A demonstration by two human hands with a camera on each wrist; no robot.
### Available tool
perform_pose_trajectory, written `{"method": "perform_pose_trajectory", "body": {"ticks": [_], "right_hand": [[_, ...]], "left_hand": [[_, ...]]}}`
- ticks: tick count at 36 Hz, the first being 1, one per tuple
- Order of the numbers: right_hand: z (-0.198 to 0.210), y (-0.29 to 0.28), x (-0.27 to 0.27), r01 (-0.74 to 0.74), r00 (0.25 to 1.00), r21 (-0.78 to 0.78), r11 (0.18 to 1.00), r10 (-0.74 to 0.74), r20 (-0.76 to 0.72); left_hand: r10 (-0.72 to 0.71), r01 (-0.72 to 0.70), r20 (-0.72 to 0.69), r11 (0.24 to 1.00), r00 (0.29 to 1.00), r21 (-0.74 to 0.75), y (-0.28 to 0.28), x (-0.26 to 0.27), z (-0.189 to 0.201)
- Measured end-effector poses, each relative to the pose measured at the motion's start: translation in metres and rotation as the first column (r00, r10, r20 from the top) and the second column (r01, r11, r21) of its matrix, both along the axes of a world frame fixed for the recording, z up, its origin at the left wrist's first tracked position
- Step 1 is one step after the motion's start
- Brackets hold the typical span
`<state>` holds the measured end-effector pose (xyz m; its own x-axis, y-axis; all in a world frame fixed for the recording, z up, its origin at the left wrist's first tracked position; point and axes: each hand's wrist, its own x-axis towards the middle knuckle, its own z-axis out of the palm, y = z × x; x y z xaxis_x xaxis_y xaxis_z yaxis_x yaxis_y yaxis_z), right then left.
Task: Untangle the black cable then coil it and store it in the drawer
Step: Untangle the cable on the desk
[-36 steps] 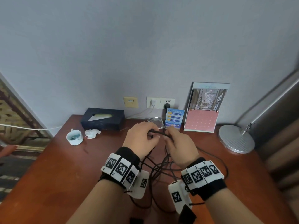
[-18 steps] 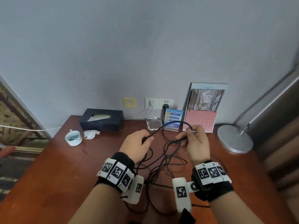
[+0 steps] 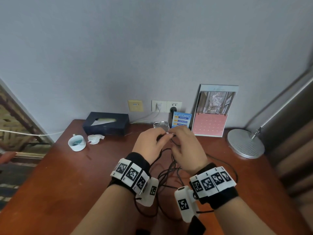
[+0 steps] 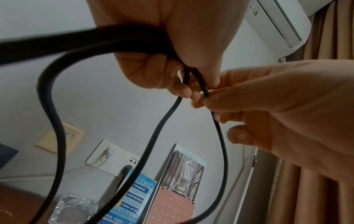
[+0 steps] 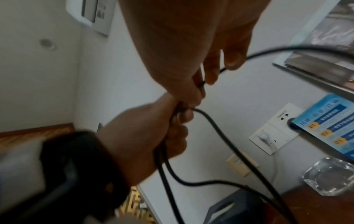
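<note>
Where the head view looks down on the wooden desk (image 3: 50, 184), the black cable (image 3: 166, 173) lies in a loose tangle between the wrists, strands rising to both hands. Behind stand a tissue box (image 3: 106, 123), a cup (image 3: 77, 142), a glass ashtray (image 3: 161, 126), a calendar (image 3: 211, 114) and a lamp base (image 3: 245, 143). The left hand (image 3: 149, 145) and right hand (image 3: 185, 148) meet fingertip to fingertip. From the left wrist, the left hand (image 4: 168, 50) curls round several cable (image 4: 49, 91) strands, a loop hanging below. From the right wrist, the right hand's (image 5: 187, 50) thumb and fingers pinch the cable (image 5: 216, 131) beside the left hand (image 5: 145, 133).
</note>
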<state>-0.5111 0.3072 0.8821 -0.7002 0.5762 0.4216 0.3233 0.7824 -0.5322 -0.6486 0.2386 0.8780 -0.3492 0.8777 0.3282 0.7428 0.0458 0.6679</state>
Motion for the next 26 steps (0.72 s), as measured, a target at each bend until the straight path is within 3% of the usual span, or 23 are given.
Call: {"method": "perform_pose_trajectory", "body": {"ticks": [8,19,26], "right_hand": [[0.003,0.009,-0.010,0.096,0.995,0.009,0.995,-0.096,0.019],[0.006,0.026,-0.014,0.193,0.967,-0.243,0.951,-0.226,-0.118],[0.026,0.036,-0.027,0.166,0.920,-0.417,0.894,-0.292,-0.260]], "left_hand": [[-0.027,0.028,-0.011,0.997,1.000,0.068,0.006,0.005,0.012],[0.057,-0.057,0.011,0.997,0.998,0.045,0.014,-0.018,0.025],[0.032,-0.032,0.017,0.999,0.999,-0.025,0.033,-0.033,0.042]]}}
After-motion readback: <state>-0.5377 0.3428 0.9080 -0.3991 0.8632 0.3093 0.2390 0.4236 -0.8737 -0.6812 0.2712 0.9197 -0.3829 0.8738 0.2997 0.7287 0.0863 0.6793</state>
